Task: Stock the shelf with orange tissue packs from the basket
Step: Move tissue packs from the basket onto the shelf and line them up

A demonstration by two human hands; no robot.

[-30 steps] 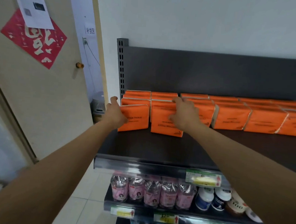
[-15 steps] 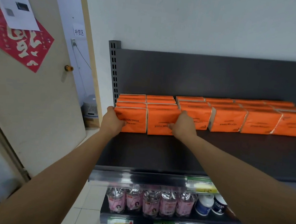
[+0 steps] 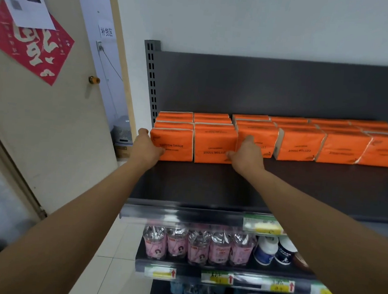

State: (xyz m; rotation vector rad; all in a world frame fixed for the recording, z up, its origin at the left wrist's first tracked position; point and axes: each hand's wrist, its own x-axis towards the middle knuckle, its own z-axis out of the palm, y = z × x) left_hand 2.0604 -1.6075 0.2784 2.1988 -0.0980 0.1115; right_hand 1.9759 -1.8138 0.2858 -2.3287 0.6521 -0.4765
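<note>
Orange tissue packs (image 3: 214, 143), the front two, have slid back flush against the stacked rows beyond my fingers; my left hand (image 3: 148, 147) and right hand (image 3: 245, 156) clamp their outer edges, fingers curled. Bare shelf (image 3: 208, 187) below my wrists awaits more

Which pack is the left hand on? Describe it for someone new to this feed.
On the dark top shelf, find the row of orange tissue packs. Take the front pack at its far left end, gripped by the left hand. Its COTTON TISSUE print reads upright; the neighbouring pack's is upside down.
</note>
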